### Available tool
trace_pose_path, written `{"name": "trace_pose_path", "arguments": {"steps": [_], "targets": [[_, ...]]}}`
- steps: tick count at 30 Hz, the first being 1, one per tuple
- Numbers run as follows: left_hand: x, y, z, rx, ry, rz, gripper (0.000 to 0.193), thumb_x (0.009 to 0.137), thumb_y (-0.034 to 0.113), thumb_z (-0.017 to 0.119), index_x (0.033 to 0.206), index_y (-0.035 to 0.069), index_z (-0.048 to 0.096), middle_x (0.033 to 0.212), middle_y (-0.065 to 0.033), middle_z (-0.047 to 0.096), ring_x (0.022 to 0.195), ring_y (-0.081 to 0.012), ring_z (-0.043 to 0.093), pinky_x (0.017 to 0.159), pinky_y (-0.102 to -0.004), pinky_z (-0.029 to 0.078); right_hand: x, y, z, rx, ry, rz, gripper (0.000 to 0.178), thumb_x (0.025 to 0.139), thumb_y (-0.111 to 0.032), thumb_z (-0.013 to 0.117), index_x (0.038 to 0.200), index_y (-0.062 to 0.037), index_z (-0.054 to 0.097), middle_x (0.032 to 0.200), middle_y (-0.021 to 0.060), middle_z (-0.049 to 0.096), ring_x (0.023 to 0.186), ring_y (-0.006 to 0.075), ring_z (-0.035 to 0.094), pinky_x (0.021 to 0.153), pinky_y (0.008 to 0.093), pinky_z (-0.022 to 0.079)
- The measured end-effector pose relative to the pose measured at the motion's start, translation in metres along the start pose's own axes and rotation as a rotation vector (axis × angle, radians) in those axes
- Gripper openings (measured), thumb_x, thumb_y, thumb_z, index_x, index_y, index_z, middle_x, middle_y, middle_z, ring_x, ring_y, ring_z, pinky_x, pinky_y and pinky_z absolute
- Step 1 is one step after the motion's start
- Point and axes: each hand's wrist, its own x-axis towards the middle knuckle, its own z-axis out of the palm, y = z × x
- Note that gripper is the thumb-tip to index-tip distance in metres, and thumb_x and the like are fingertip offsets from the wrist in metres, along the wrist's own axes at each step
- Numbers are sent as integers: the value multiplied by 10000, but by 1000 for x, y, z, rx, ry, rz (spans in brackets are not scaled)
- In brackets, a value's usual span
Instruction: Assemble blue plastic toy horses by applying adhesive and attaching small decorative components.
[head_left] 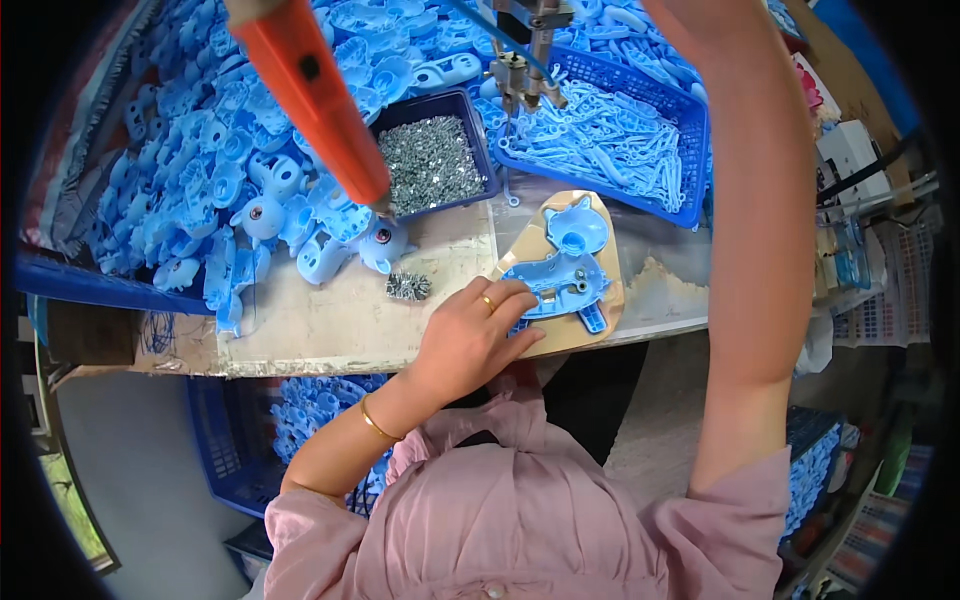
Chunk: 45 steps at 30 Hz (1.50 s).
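Note:
My left hand [475,335], with a ring and a bracelet, rests at the left end of a blue plastic toy shell [560,280]. Its fingers bend over the shell's edge, and the thumb lies lower, near a short leg. The animal-shaped shell lies hollow side up in a tan holder [605,235], its round head part pointing away from me. Small metal pieces show inside the body. My right arm [755,240] reaches up past the top edge, so its hand is out of sight. Over the bench's left half hangs an orange electric screwdriver [315,100], tip down.
Blue toy shells [200,150] heap up at the left. A dark bin [490,185] holds small silver screws; a small screw pile [408,286] lies nearer. A blue basket [690,190] contains thin blue parts. A metal mechanism [520,75] hangs above. Another basket [215,440] stands below the bench.

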Motion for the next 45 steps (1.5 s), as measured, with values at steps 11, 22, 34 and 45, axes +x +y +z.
{"name": "trace_pose_path", "arguments": {"steps": [11,22,34,45], "targets": [[13,-1,26,65,-61,77,332,828,233,741,1101,70,648,1173,-54,633,1077,-247,577,964,-382,459,-54,4,-15,571,-53,323,622,754,-101,684,1319,62,482,848,30,559,765,118,573,743,267,505],[22,-5,49,183,-100,161,211,852,188,662,1033,80,669,1110,-39,647,1043,-236,585,987,-375,451,-107,9,-30,510,84,469,628,775,-80,692,1304,105,407,671,84,575,477,141,556,479,249,490],[20,-1,53,241,-166,136,210,849,153,598,1043,108,665,1107,-54,627,1046,-238,566,1019,-386,426,-108,9,-43,383,95,448,417,853,-63,704,1215,51,533,723,27,622,535,98,584,497,225,449],[-4,27,-95,-362,-315,-57,215,853,122,725,1041,22,693,1004,-140,703,885,-317,674,768,-396,535,-29,104,-90,487,-319,319,366,951,-344,690,1076,0,675,914,106,699,859,202,689,777,306,523]]}}
